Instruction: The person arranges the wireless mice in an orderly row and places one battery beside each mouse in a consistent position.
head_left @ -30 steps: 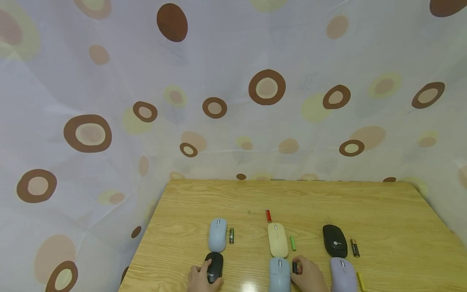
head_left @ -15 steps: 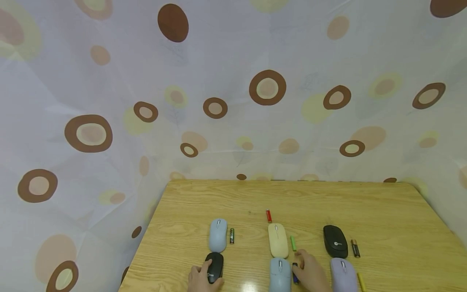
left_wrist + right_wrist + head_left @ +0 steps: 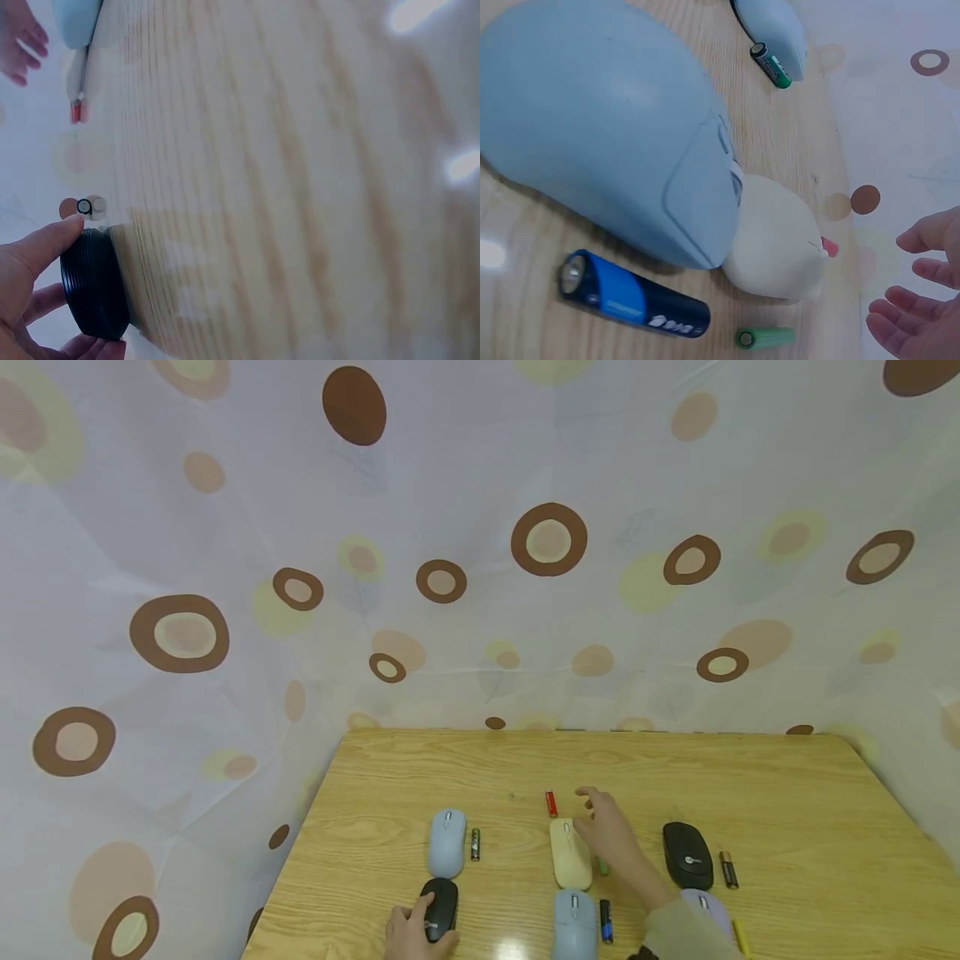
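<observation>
My left hand (image 3: 412,935) grips a black computer mouse (image 3: 446,902) at the table's front left, thumb and fingers along its sides. In the left wrist view, the black mouse (image 3: 94,289) is seen from its edge between the thumb and fingers. My right hand (image 3: 606,833) reaches over the right edge of a cream-yellow mouse (image 3: 568,864), its fingers spread and holding nothing. Just beyond its fingertips lies a red battery (image 3: 551,803). Below the right forearm, a dark blue battery (image 3: 641,296) lies beside a light blue mouse (image 3: 615,127). A green battery (image 3: 765,337) is partly hidden by the arm in the head view.
Another light blue mouse (image 3: 447,843) with a green-and-black battery (image 3: 476,844) stands behind the left hand. To the right are a black mouse (image 3: 687,855), a copper-topped battery (image 3: 728,869), a lilac mouse (image 3: 707,906) and a yellow battery (image 3: 741,937). Patterned cloth (image 3: 480,635) surrounds the wooden table (image 3: 787,785).
My right hand has let go of the dark blue battery beside the light blue mouse and moved forward, over to the cream-yellow mouse and red battery. The left hand has stayed on the black mouse.
</observation>
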### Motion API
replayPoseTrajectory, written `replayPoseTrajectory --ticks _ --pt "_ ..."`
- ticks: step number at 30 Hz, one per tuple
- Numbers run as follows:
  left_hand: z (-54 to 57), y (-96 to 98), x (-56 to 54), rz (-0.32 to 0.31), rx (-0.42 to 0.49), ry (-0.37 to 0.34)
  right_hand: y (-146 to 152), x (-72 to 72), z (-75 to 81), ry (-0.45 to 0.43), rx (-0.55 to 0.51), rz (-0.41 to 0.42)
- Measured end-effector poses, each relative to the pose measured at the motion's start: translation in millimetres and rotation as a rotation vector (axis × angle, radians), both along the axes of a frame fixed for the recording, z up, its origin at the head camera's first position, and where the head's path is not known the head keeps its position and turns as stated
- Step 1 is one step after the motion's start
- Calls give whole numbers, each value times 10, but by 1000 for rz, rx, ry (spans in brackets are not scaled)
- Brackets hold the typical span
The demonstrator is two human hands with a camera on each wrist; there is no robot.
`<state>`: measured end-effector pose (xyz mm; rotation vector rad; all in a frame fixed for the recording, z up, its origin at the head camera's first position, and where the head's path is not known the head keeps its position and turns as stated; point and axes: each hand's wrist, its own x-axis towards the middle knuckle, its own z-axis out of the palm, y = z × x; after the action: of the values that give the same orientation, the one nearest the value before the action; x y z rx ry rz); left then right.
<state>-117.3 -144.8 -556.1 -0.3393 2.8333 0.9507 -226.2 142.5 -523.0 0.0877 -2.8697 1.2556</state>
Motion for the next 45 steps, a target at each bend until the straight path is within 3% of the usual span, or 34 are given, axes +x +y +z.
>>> replayPoseTrajectory --ticks 6,13,25,45 --pt "-8 -8 -2 -5 -2 1 -138 -287 -48 -2 45 94" --pt "5 3 -3 5 -18 -13 -267 -442 -150 -69 74 130" --pt "32 8 2 8 -7 0 -355 -501 -282 -145 163 121" --pt "-30 -6 5 8 -11 15 -399 -546 -354 -97 173 106"
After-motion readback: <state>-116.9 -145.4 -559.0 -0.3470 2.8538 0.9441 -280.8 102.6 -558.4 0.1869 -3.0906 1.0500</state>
